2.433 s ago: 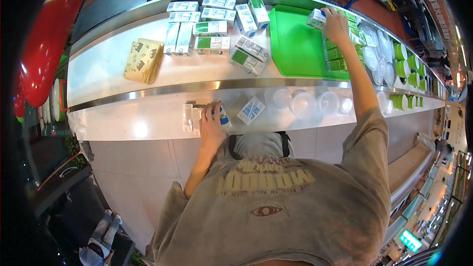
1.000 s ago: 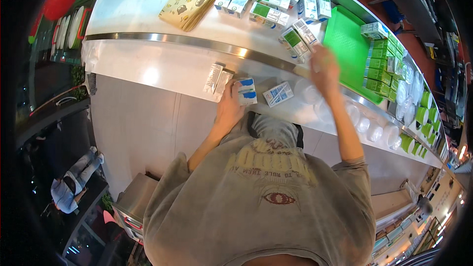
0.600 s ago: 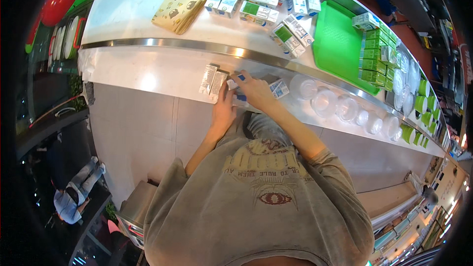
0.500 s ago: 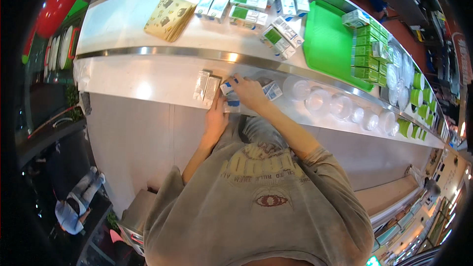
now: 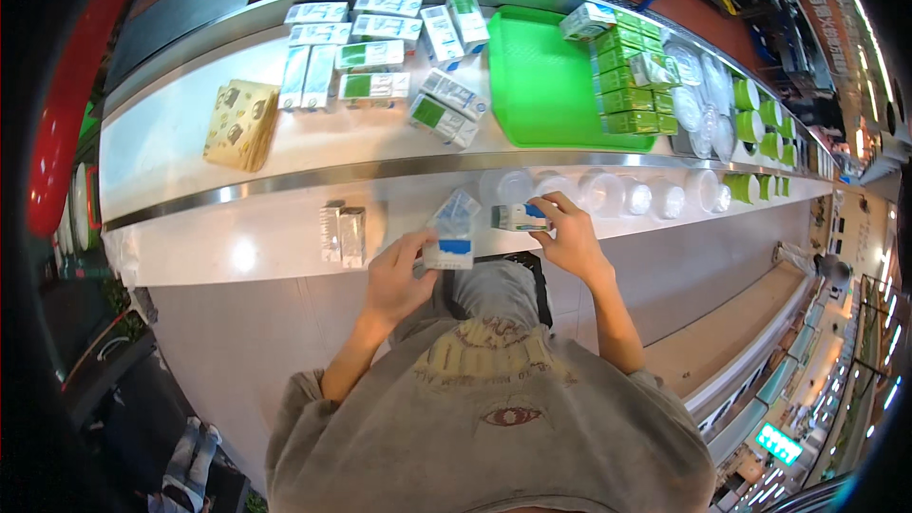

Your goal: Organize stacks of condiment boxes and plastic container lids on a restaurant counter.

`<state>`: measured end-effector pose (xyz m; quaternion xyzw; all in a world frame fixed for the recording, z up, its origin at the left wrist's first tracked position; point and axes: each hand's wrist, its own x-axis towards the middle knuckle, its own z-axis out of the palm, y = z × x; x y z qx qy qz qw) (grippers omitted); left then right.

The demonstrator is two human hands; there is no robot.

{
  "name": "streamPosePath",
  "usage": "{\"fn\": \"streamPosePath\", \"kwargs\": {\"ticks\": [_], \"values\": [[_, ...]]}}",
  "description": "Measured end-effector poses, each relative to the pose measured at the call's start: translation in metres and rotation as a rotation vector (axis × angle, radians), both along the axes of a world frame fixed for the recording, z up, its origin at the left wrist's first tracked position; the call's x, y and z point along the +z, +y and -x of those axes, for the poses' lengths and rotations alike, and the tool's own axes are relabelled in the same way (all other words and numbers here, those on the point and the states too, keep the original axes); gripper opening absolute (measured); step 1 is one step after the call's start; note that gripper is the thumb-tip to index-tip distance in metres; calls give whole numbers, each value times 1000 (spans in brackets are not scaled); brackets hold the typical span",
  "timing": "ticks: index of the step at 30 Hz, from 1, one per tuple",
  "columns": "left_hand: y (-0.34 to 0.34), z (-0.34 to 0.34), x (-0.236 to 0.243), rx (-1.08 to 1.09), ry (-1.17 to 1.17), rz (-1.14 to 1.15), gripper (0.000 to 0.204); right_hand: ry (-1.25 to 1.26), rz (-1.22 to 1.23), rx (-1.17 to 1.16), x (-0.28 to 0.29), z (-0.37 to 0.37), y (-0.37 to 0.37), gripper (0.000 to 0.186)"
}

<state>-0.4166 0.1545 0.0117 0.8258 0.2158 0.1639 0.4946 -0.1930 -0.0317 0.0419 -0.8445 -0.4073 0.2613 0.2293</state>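
Observation:
My left hand (image 5: pixel 399 275) grips a small white carton with a blue band (image 5: pixel 452 234), held over the near ledge of the white counter (image 5: pixel 237 256). My right hand (image 5: pixel 573 237) holds a second white and blue carton (image 5: pixel 520 217) lying on its side, just right of the first. Two silver-wrapped packs (image 5: pixel 343 234) lie on the ledge to the left of my left hand.
Several white and green cartons (image 5: pixel 380 47) lie on the upper shelf beside a yellow patterned box (image 5: pixel 241 123). A green tray (image 5: pixel 551 85) holds stacked green boxes (image 5: pixel 632 85). Clear plastic lids (image 5: pixel 617 195) and green cups (image 5: pixel 760 123) line the right side.
My right hand came back from the green tray to the near ledge and now holds a carton. The two hands have drawn apart, one carton in each.

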Motion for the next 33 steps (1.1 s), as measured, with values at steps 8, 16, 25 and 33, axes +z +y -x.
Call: {"fn": "streamPosePath", "kwargs": {"ticks": [8,16,25,33], "values": [[20,-195,29,85,-143,-70,51,-71,-109,-331,-8,0,-57,46],[67,-351,-31,50,-98,-330,45,41,-126,-288,-20,-1,-73,47],[108,-396,-32,70,-70,-553,45,-124,-413,-192,2,-120,-36,51],[125,-393,-11,41,246,-535,49,-367,-548,-19,0,-269,87,40]]}}
